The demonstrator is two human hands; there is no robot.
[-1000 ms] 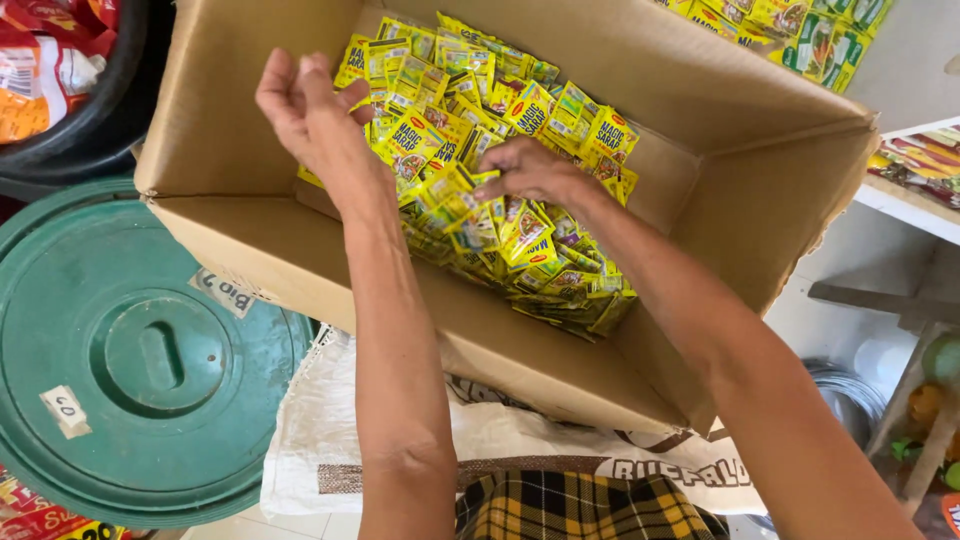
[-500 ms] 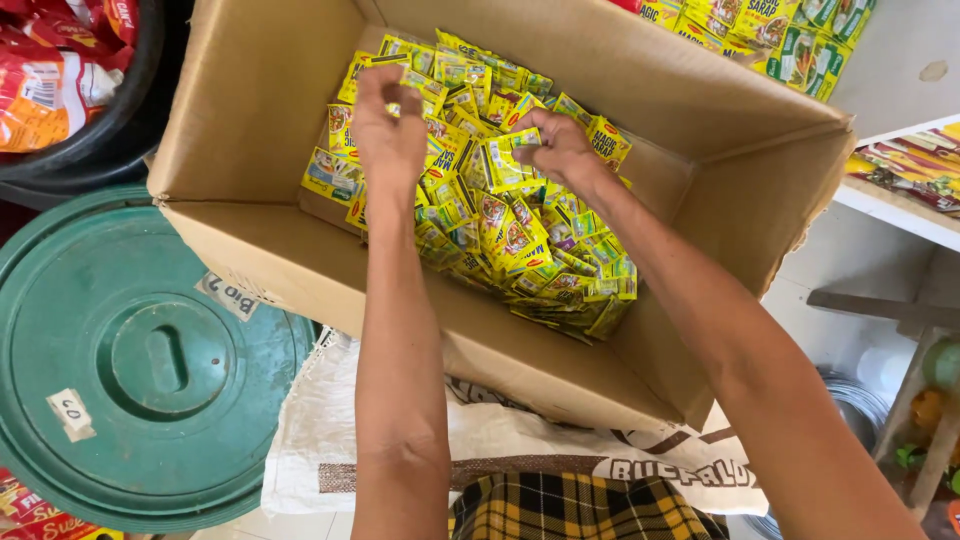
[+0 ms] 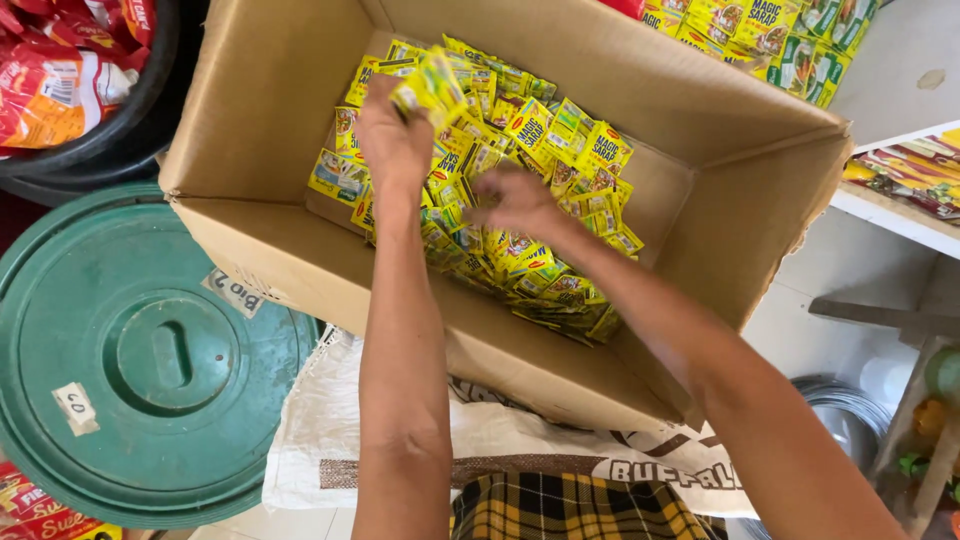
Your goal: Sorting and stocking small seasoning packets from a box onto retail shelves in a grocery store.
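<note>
- The left hand (image 3: 393, 140) is closed around a small bunch of yellow sachets (image 3: 430, 88), lifted just above the pile.
- The right hand (image 3: 515, 203) rests fingers-down on the sachet pile (image 3: 540, 150); whether it grips any cannot be told.
- Both are inside the cardboard box (image 3: 270, 100).

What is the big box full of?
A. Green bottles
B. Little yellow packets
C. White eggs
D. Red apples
B: the cardboard box holds a heap of little yellow packets; the left hand grips a few and the right hand rests on the heap.
</note>
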